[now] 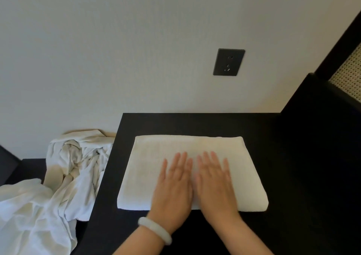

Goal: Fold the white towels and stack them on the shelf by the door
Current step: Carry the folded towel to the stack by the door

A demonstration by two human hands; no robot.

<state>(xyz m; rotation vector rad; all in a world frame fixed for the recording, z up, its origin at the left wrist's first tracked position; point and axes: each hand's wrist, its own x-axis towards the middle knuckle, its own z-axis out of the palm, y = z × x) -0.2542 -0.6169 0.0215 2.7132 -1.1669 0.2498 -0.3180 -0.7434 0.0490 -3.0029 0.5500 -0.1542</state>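
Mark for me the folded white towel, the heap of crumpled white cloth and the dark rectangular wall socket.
folded white towel (150,151): head view, bare far-left part of its top face.
heap of crumpled white cloth (78,166): head view, rumpled middle.
dark rectangular wall socket (229,62): head view, centre of plate.

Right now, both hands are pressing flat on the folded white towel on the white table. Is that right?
Almost. The table is black, not white. The head view shows the left hand and the right hand pressing flat on the folded white towel lying on it.
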